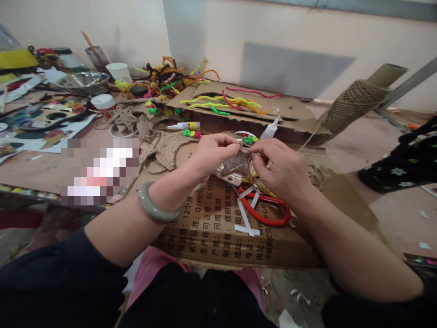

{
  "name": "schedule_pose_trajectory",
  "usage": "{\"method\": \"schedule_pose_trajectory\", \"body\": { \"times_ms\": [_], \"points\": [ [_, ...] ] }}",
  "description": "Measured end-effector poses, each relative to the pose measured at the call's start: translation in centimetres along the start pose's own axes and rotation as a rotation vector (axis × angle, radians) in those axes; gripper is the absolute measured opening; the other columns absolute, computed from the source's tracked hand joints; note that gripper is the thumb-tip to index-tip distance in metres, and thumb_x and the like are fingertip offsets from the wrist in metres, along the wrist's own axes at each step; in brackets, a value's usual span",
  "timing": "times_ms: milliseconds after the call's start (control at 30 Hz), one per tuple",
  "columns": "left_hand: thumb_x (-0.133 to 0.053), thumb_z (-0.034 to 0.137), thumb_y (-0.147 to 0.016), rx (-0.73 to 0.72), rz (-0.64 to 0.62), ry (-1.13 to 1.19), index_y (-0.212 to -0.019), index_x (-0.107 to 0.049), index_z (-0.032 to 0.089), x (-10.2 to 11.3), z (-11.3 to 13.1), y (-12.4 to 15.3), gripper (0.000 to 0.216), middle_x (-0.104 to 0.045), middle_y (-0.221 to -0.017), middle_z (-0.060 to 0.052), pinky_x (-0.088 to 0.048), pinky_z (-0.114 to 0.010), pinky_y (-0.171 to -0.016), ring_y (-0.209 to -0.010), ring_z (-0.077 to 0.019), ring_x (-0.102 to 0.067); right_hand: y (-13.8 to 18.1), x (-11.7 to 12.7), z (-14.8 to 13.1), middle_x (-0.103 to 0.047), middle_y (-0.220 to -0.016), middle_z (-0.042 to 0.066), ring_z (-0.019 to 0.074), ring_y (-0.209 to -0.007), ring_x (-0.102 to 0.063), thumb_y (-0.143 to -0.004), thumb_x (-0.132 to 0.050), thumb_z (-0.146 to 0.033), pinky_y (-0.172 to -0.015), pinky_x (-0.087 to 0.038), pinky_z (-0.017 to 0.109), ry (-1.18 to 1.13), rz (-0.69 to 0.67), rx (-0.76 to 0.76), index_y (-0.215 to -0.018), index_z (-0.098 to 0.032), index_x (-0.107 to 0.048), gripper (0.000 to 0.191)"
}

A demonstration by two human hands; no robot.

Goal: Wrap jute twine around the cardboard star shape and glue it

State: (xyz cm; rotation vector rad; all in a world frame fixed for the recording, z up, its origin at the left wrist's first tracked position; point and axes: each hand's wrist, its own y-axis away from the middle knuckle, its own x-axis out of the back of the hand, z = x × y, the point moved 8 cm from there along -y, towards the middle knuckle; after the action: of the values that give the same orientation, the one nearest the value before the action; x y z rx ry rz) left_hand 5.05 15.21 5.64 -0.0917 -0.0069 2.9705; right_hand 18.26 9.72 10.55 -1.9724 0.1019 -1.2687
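Note:
My left hand (215, 154) pinches the top of a small, roughly star-shaped piece (237, 165) with a glossy, see-through middle and a brown edge. From the other side, the fingers of my right hand (280, 165) are pinched together at its upper right corner. Whether a cord end lies between the fingertips is too small to tell. Under the piece, scissors with red handles (286, 217) rest on a printed cardboard box (205, 246). White paper strips (246, 230) lie across the scissors. A white-nozzled bottle (269, 130) and a green pipe-cleaner flower (250, 139) are just behind my hands.
A big cone of twine (357, 107) leans at the right, near a black flowered fabric item (399, 159). Coiled twine work (167, 150) and a small glue bottle (184, 126) lie left of centre. Bright pipe cleaners (218, 101) lie on cardboard at the back.

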Motion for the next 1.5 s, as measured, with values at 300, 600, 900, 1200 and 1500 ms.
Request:
{"method": "schedule_pose_trajectory", "body": {
  "times_ms": [300,600,900,1200,1500],
  "points": [
    [-0.072,0.025,-0.064,-0.034,-0.007,0.026,-0.069,-0.064,0.014,-0.3,0.0,0.2,0.015,-0.059,-0.065,0.003,-0.040,-0.021,-0.058,-0.058,-0.0062,-0.047,-0.3,-0.6,1.3,-0.071,-0.082,0.004,0.0173,-0.068,-0.063,-0.087,-0.057,-0.028,-0.060,-0.043,0.031,-0.110,-0.081,-0.173,-0.081,-0.023,-0.062,0.009],
    [-0.073,0.025,-0.065,-0.044,-0.009,0.033,-0.071,-0.066,0.014,-0.3,-0.1,0.2,0.015,-0.061,-0.067,0.002,-0.042,-0.021,-0.060,-0.060,-0.0065,-0.050,-0.5,-1.1,1.2,-0.076,-0.094,0.006,0.0206,-0.084,-0.069,-0.090,-0.052,-0.026,-0.075,-0.050,0.035,-0.187,-0.130,-0.117,-0.091,-0.023,-0.070,0.018],
    [-0.077,0.040,-0.071,-0.013,-0.159,0.067,-0.081,-0.071,0.014,-0.9,-0.1,0.2,0.028,-0.066,-0.074,-0.001,-0.043,-0.022,-0.062,-0.065,-0.0083,-0.054,-1.0,-0.6,1.9,-0.069,-0.068,0.000,0.0126,-0.057,-0.056,-0.085,-0.055,-0.024,-0.056,-0.040,0.026,-0.296,-0.219,-0.154,-0.079,-0.021,-0.068,0.015],
    [-0.071,0.013,-0.065,0.030,-0.335,-0.024,-0.078,-0.068,0.013,-2.1,0.4,1.0,0.013,-0.061,-0.065,0.004,-0.039,-0.020,-0.057,-0.059,-0.0055,-0.050,-0.8,-1.0,1.2,-0.070,-0.070,-0.001,0.0110,-0.056,-0.054,-0.084,-0.053,-0.021,-0.056,-0.039,0.025,-0.333,-0.345,-0.074,-0.078,-0.022,-0.068,0.016],
    [-0.064,0.013,-0.067,0.027,-0.302,-0.125,-0.069,-0.063,0.014,-2.1,0.2,1.1,0.002,-0.057,-0.061,0.005,-0.036,-0.021,-0.056,-0.055,-0.0054,-0.045,-0.6,-1.6,0.9,-0.072,-0.074,0.001,0.0143,-0.062,-0.060,-0.083,-0.052,-0.020,-0.061,-0.042,0.027,-0.316,-0.375,-0.064,-0.081,-0.021,-0.069,0.018]
  ]
}}
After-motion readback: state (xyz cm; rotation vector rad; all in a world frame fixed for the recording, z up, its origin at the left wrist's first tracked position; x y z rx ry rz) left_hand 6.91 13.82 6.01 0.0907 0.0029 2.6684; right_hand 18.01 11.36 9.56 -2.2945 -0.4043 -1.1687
